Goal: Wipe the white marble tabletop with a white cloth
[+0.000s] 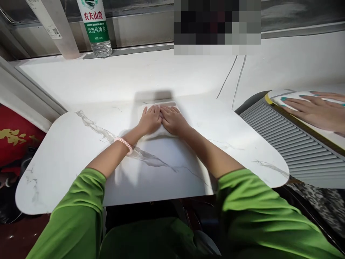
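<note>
Both hands rest palm down, side by side, on a whitish flat thing [162, 133] that looks like a folded cloth or a stack of paper; its kind is hard to make out. My left hand [151, 120] has its fingers stretched forward and lying flat. Beside it, my right hand [174, 120] lies just as flat, with the thumbs close together in the middle. Under them is a white marble-patterned table [81, 151], toward its back edge. A pink coil band [124, 144] circles my left wrist. The hands cover much of the flat thing.
On the sill behind stand a green-labelled water bottle [97, 30] and a frosted bottle [60, 32]. At the right, another person's hand [320, 111] lies on a white surface above a ribbed grey side panel [293, 144]. Thin cables [238, 82] run down the wall.
</note>
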Tool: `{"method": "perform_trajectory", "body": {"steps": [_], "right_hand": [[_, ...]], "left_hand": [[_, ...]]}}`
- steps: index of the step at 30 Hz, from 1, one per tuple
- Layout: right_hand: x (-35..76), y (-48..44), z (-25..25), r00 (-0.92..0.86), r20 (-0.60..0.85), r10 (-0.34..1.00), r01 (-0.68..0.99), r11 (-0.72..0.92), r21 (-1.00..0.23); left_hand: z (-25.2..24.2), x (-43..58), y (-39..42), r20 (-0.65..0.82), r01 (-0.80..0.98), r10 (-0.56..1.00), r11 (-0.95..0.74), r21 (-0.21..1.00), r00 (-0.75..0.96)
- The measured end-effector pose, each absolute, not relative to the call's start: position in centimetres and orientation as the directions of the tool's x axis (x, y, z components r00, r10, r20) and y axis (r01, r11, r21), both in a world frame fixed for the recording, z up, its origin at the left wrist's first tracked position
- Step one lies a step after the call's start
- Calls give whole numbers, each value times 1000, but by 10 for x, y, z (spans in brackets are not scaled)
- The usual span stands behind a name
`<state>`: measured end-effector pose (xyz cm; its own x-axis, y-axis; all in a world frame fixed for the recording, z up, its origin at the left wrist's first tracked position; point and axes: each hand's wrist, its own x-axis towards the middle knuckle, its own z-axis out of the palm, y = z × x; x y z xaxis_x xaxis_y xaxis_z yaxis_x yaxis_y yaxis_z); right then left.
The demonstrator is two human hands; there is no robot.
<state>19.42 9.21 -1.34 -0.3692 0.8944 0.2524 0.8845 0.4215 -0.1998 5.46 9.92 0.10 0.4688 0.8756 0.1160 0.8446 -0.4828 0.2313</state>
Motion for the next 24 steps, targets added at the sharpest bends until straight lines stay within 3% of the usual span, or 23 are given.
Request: {"method": "perform_trajectory", "body": {"steps": [6, 12, 19, 24], "right_hand": [[194, 141, -16, -361, 291, 886, 864, 436, -254], [195, 137, -17, -351, 277, 894, 890, 410, -197], [211, 86, -18, -395, 297, 870, 873, 455, -173], [262, 22, -24, -472, 311, 825, 837, 530, -135]], "left_hand": [[-2, 53, 144, 178, 850, 881, -471, 238, 438], [-5, 55, 141, 187, 862, 887, -456, 221, 421], [-4, 70, 85, 174, 873, 903, -425, 239, 392], [-1, 111, 19, 65, 861, 903, -425, 280, 425]]}}
